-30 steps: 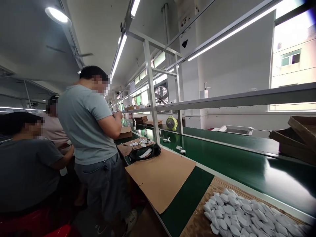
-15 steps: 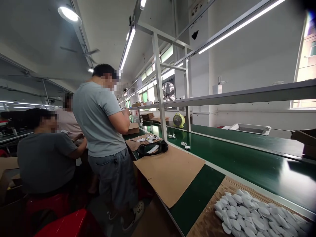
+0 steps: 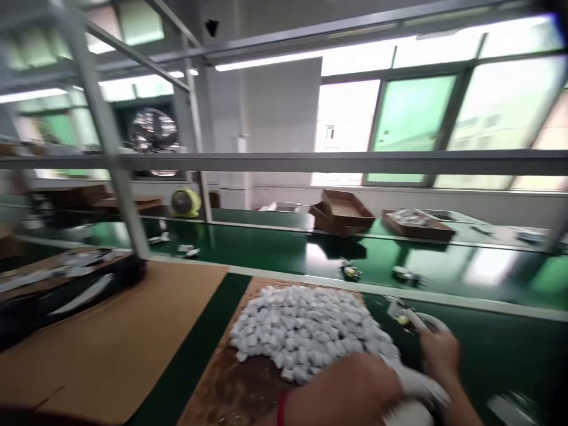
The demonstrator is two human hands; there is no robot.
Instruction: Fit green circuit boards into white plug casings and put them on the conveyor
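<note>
My left hand [image 3: 415,384] reaches in from the bottom, with a red band on its wrist. White covering shows on its fingers, which are smeared by motion, so their hold cannot be made out. Just beyond it, my right hand [image 3: 439,343], also with white on the fingers, is closed at a small electronic assembly [image 3: 403,318] with white and yellow parts, above the green work surface. Left of both hands, a large pile of small white plastic pieces [image 3: 306,328] lies on a brown board [image 3: 231,384]. My left forearm covers the pile's near edge.
A green conveyor belt [image 3: 261,248] runs behind the pile, carrying assemblies like this one [image 3: 350,271]. Cardboard trays [image 3: 341,213] stand beyond. A metal post [image 3: 104,130] and shelf rail [image 3: 266,161] cross the view. Cardboard [image 3: 119,331] and a black item [image 3: 71,296] lie at left.
The view has swung right, bringing the pile to the middle and the co-workers out of sight. Both my hands have come into view at the lower right.
</note>
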